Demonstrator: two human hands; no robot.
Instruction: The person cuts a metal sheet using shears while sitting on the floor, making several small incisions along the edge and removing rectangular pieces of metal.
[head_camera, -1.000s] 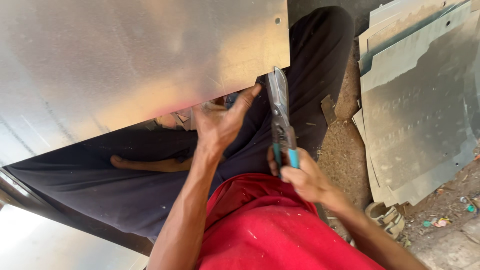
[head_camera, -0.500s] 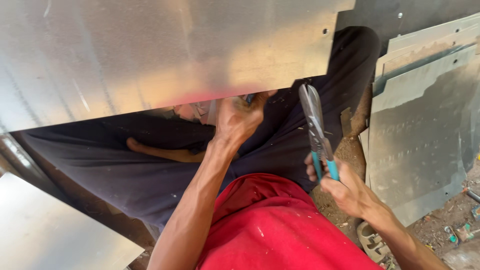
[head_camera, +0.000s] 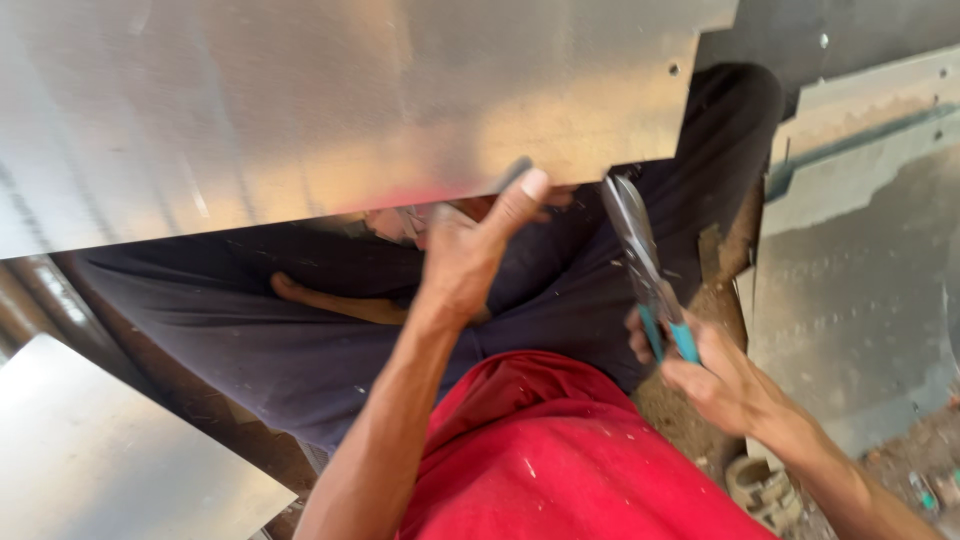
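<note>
Nearest the camera, the right hand (head_camera: 715, 385) was wrapped tight around the blue handles of the tin snips (head_camera: 645, 270), blades pointing up toward the lower edge of the metal sheet (head_camera: 330, 110) but not quite touching it. The left hand (head_camera: 465, 260) pinched that lower edge, thumb on the face and fingers curled underneath. The sheet lay across the lap, over dark trousers (head_camera: 250, 330). By the look of it, the cut was being lined up; the blades needed bringing onto the edge beside the thumb. Further right, more sheets (head_camera: 860, 270) lay on the ground.
</note>
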